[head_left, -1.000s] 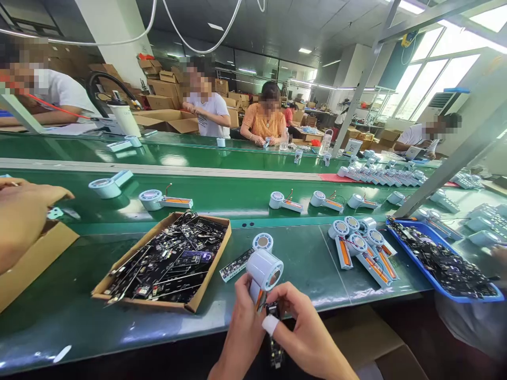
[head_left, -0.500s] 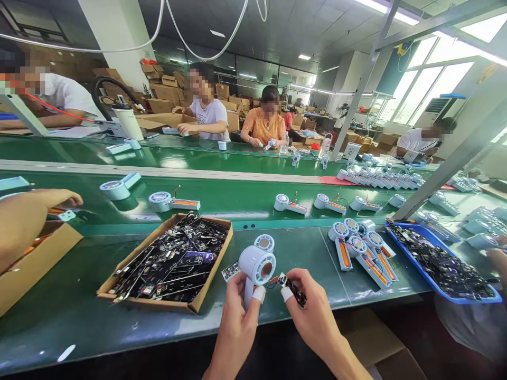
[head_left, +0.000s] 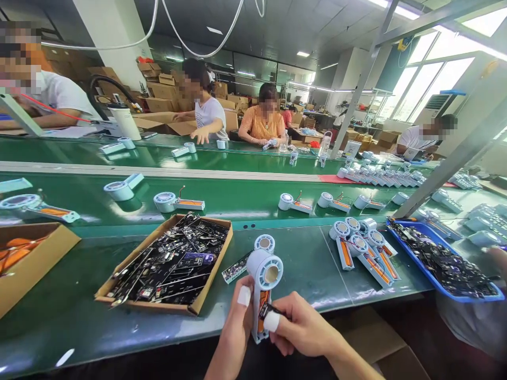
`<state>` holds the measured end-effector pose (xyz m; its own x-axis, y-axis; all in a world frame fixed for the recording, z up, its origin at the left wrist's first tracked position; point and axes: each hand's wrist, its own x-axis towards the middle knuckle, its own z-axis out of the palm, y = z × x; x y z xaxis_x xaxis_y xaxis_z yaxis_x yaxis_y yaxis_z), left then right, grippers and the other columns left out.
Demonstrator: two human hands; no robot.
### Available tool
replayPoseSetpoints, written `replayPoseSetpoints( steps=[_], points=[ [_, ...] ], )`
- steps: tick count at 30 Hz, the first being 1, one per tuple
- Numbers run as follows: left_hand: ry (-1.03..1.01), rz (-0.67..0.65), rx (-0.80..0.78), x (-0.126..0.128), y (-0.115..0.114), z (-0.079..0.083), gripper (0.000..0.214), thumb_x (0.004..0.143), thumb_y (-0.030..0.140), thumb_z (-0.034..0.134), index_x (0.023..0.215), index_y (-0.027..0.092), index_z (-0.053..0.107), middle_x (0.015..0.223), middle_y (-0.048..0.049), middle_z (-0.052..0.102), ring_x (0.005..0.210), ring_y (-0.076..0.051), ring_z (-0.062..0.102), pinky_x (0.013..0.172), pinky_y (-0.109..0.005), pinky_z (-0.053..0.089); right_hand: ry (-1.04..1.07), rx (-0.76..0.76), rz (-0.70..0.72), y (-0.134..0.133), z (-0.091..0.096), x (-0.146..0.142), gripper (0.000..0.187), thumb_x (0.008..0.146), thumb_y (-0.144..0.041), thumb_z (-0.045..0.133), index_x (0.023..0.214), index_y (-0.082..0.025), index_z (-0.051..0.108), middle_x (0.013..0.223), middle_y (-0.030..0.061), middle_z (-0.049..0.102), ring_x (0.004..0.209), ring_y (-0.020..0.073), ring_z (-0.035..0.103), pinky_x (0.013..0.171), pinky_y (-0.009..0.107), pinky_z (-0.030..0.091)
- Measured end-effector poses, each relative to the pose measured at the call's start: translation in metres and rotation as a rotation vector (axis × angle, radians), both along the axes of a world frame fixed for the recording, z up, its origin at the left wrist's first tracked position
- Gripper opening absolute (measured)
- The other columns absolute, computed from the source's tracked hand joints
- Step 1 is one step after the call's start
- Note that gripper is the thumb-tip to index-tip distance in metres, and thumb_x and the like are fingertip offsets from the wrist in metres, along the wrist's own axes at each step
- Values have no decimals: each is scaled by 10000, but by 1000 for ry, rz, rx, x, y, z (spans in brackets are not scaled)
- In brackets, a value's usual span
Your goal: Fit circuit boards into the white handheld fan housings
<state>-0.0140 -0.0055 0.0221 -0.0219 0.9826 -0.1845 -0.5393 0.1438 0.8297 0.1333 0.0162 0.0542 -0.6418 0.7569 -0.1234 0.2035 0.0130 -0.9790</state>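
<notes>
The fan (head_left: 269, 272) is standing almost upright just above the near edge of the bench (head_left: 309, 264), in front of the person; its long axis is running from the round head, up and away, down to the handle nearest the body; the head's opening and the open side of the handle, showing orange inside, are facing the camera. The left hand (head_left: 235, 330) is wrapping round the handle from the left and clamping it; the right hand (head_left: 304, 330) is closing on a small dark board (head_left: 264, 310), the taped thumb pinning it against the handle; the two hands are meeting at the fan.

The thumb is covering most of the board, so its shape is hard to make out; the fingers are hiding the handle's back; both forearms are running out at the bottom edge.

The bench is green and glossy; a box (head_left: 150, 304) of dark boards is sitting to the left, a blue tray (head_left: 475, 300) of more to the right, and a cluster of open fans (head_left: 358, 245) is lying between it and the hands. Beyond, a green belt (head_left: 237, 198) is carrying further fans; people are sitting along its far side, with cartons stacked behind them and bright windows on the right.
</notes>
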Motion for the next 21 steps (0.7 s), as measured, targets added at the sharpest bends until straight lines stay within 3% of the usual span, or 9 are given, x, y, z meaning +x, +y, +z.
replayPoseSetpoints(
  steps=[3,8,13,15,17,19,21],
  points=[
    [-40,-50,10,0,-2,0,502,860,599,650,1189,224,597,1074,-67,690,1042,-281,636,848,-369,504,215,-211,-128,-5,-19,-8,660,888,-780,480,550,-215,434,402,-60,430,319,49,311,361,190,241],
    [141,-5,68,6,-5,-5,551,789,466,761,1241,219,569,1245,-122,664,1149,-310,636,936,-376,507,323,-248,-342,-11,-30,-10,664,854,-834,476,602,-222,419,377,-92,384,316,44,277,347,186,220],
    [308,8,21,7,-4,-9,522,840,510,694,1261,231,561,1258,-118,679,1208,-303,620,966,-356,501,299,-200,-351,-11,-26,-7,645,879,-805,475,617,-218,426,400,-87,382,324,45,284,345,183,213],
    [368,37,-1,7,-2,-9,504,829,520,693,1232,234,592,1221,-105,693,1162,-299,634,922,-339,511,295,-155,-399,-15,-24,-7,594,888,-770,514,711,-204,484,446,-96,389,356,50,288,361,177,232],
    [426,114,-24,8,0,-8,431,835,507,677,1172,243,626,1101,-76,715,1002,-271,665,803,-313,523,279,-54,-478,-21,-26,-7,493,913,-685,572,909,-192,564,540,-71,492,423,74,383,416,184,335],
    [465,165,-36,10,4,-7,345,843,476,665,1103,251,643,923,-31,703,808,-224,642,689,-291,501,223,134,-571,-27,-33,-7,417,926,-561,632,1134,-202,598,729,6,655,586,134,569,563,234,490],
    [473,163,-35,12,7,-5,277,851,443,655,1053,254,640,774,15,646,670,-182,577,626,-274,469,126,359,-660,-31,-42,-5,372,927,-426,662,1240,-227,633,986,88,739,855,217,687,782,313,563]
  ],
)
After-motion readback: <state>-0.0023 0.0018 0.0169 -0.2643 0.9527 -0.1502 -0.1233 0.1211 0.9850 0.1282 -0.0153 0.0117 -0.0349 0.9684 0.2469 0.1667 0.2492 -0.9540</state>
